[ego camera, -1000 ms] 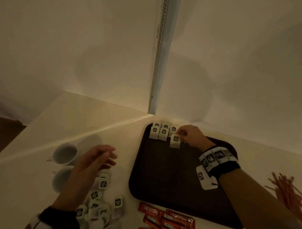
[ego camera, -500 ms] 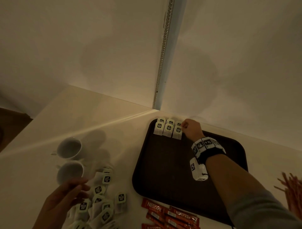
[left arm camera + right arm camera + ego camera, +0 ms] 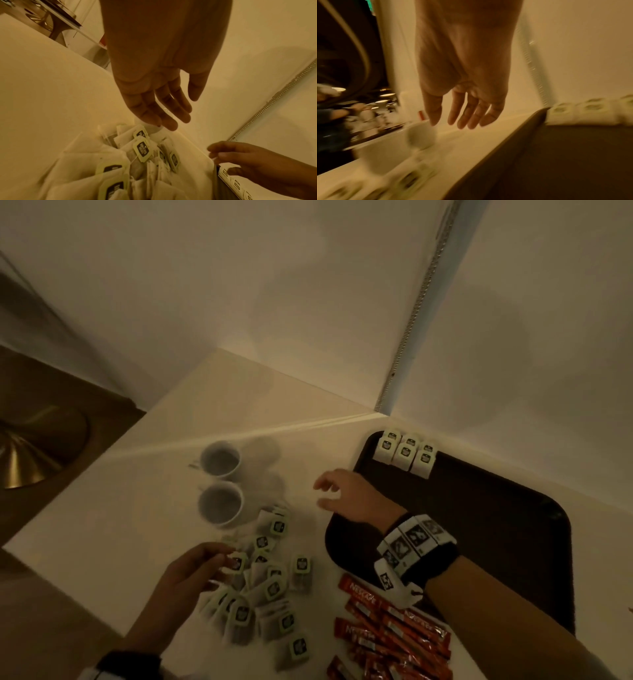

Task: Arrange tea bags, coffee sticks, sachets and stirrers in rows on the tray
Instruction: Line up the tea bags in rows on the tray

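Observation:
A dark brown tray [image 3: 479, 542] lies on the white counter, with two short rows of white tea bags [image 3: 406, 453] standing in its far left corner. A loose pile of tea bags [image 3: 270, 587] lies left of the tray. Red coffee sticks [image 3: 394, 631] lie in front of it. My right hand [image 3: 325, 491] hovers open and empty over the tray's left edge, fingers spread toward the pile. My left hand [image 3: 219, 556] is over the pile's left side, its fingers almost straight and its fingertips [image 3: 154, 121] at a bag. In the right wrist view, my right hand [image 3: 462, 119] is blurred.
Two white cups [image 3: 221, 462] [image 3: 221, 505] stand just behind the pile, close to both hands. The counter sits in a wall corner, and the tray's far edge is against the wall. A brass lamp base [image 3: 30, 453] is on the floor at left.
My right hand let go of the tea bag set in the tray's rows and swung left, empty, to the tray's left edge. My left hand came down onto the pile.

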The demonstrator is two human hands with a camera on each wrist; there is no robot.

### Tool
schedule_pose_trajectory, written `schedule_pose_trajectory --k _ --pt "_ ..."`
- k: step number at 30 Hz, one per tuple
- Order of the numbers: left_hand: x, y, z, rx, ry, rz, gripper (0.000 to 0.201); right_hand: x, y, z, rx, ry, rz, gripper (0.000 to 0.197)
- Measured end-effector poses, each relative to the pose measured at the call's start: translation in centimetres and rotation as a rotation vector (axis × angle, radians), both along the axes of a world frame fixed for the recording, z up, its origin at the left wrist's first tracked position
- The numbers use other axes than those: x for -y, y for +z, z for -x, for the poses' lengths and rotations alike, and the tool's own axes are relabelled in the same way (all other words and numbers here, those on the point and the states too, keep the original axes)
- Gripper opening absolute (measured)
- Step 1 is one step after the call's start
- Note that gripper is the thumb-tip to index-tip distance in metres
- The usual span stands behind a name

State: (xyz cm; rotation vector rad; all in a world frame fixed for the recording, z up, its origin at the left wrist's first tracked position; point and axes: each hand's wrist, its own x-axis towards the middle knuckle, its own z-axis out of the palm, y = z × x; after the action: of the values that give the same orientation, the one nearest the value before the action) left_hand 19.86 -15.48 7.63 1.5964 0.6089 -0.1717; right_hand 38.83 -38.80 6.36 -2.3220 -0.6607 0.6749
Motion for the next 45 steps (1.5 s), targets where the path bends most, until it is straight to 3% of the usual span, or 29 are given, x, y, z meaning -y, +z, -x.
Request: schedule_pose_trajectory --k 2,6,13,22,27,30,32,35,37,40,42,45 --pt "-0.1 0.1 0.7 -0.003 0.0 -0.005 0.019 -2.9 -1.4 1.7 -0.049 0.096 0.031 0.045" --pt "-0.4 0.4 1.6 0.015 0.005 -0.012 0.02 -6.9 -4.1 3.0 -0.049 0.053 0.181 0.068" --pt "-1.0 0.5 2.9 0.07 -0.018 -0.013 0.02 -8.4 -6.2 4.2 0.097 0.022 0.214 0.027" --pt "0.0 0.9 0.7 0.144 0.012 0.095 0.013 -6.1 -3.0 2.8 -0.027 -0.002 -0.04 0.022" --pt "1.1 1.5 -2.5 0.168 -0.056 -0.009 0.016 -4.8 -0.2 2.1 -0.078 0.037 -0.073 0.027" --pt "1.9 2.6 -4.4 0.21 -0.067 -0.059 0.023 -4.6 1.8 2.5 -0.18 0.089 -0.121 0.016" --pt "2.3 3.3 -5.7 0.189 -0.128 -0.03 0.034 -4.6 4.0 2.7 -0.177 0.154 -0.165 0.013" --pt "2.6 4.2 -7.2 0.1 -0.399 0.056 0.049 -4.8 6.9 2.5 -0.177 0.204 -0.265 0.014" --pt "2.7 4.8 -7.8 0.069 -0.517 0.1 0.033 -5.2 7.7 2.3 -0.166 0.148 -0.345 0.013" --pt "2.3 4.8 -8.2 0.096 -0.421 0.149 0.016 -5.7 6.3 1.6 -0.16 -0.172 -0.481 0.009" --pt "1.6 4.5 -8.4 0.162 -0.322 0.081 0.016 -6.1 3.8 1.3 -0.115 -0.289 -0.332 0.016" --pt "1.2 5.0 -8.9 0.26 -0.218 0.076 0.011 -6.9 -1.4 2.4 -0.004 -0.123 0.136 0.027"
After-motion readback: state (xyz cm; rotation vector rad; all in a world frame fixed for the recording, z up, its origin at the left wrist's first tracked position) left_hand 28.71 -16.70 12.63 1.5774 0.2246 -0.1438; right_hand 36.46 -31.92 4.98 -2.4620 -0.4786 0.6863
